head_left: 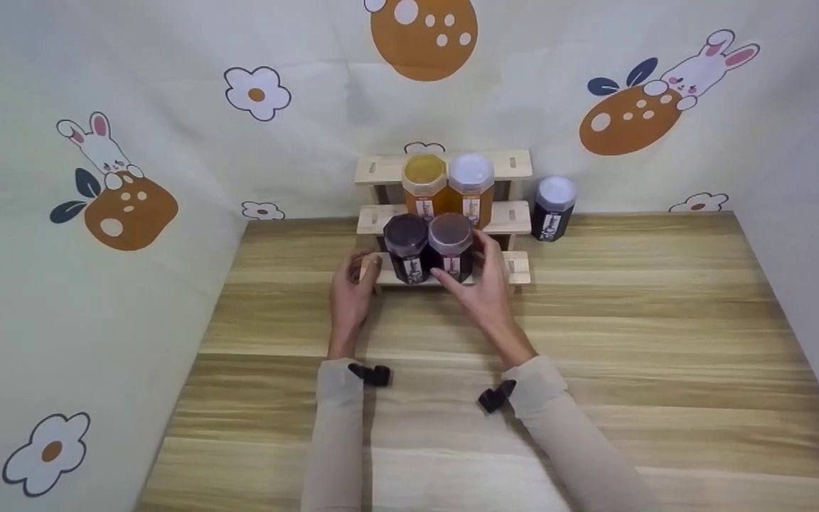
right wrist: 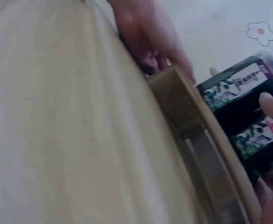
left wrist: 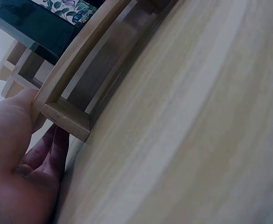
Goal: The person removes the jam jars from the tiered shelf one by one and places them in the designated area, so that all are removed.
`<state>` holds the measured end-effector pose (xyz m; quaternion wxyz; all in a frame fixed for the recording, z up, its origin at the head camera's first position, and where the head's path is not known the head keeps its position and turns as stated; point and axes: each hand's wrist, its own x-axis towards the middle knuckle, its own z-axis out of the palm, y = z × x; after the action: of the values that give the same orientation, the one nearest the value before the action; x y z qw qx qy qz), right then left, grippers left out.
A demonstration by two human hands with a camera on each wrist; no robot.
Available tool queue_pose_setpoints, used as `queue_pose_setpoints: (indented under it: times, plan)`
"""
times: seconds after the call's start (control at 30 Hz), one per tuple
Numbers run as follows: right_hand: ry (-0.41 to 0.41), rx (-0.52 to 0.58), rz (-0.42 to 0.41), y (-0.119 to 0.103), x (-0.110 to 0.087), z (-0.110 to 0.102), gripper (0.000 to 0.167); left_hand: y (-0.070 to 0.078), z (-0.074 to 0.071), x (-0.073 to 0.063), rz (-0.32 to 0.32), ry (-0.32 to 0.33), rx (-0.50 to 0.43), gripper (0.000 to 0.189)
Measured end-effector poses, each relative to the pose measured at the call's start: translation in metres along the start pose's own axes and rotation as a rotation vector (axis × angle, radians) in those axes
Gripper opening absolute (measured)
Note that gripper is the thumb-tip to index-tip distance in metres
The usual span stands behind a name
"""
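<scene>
A three-step wooden rack [head_left: 518, 267] stands against the back wall, bearing two dark jars on its lowest step. My left hand [head_left: 351, 288] grips the left end of that step, thumb on top and fingers beneath, as the left wrist view shows at the rack's corner [left wrist: 66, 119]. Around the right-hand dark jar [head_left: 451, 238], my right hand [head_left: 484, 291] holds with thumb in front and fingers at its far right side. The other dark jar [head_left: 406, 249] stands close on its left. Both have clear lids and printed labels [right wrist: 255, 137].
Two amber jars, one yellow-topped [head_left: 425, 174] and one white-topped [head_left: 471, 174], stand higher on the rack. Right of the rack, a dark jar with a white lid [head_left: 555, 210] stands on the wood-grain table [head_left: 651, 320]. Printed cloth walls [head_left: 310, 156] enclose the back and sides.
</scene>
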<state>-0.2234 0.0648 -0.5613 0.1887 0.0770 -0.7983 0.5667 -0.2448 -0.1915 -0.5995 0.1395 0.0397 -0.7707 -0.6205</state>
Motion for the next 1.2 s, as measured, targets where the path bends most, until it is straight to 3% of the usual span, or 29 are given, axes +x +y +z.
queue_pose_setpoints:
  times: [0.27,0.53,0.7,0.93,1.2]
  plan:
    - [0.054,-0.003,-0.059,0.006,-0.003,-0.001,0.088,0.000,0.001,-0.001,-0.002,-0.001,0.022,0.044]
    - [0.020,0.085,0.015,0.002,-0.007,-0.021,0.090,0.001,0.002,-0.002,-0.006,0.004,-0.005,0.038]
    - [0.028,0.148,0.032,0.001,-0.002,-0.040,0.091,0.002,0.002,-0.002,-0.010,0.002,-0.023,0.037]
    - [0.058,0.126,0.103,0.015,0.006,-0.076,0.096,0.002,0.002,-0.001,-0.016,0.005,-0.031,0.038]
    - [0.078,0.137,0.130,0.033,0.008,-0.116,0.090,0.000,0.003,-0.001,-0.005,0.008,-0.037,0.037]
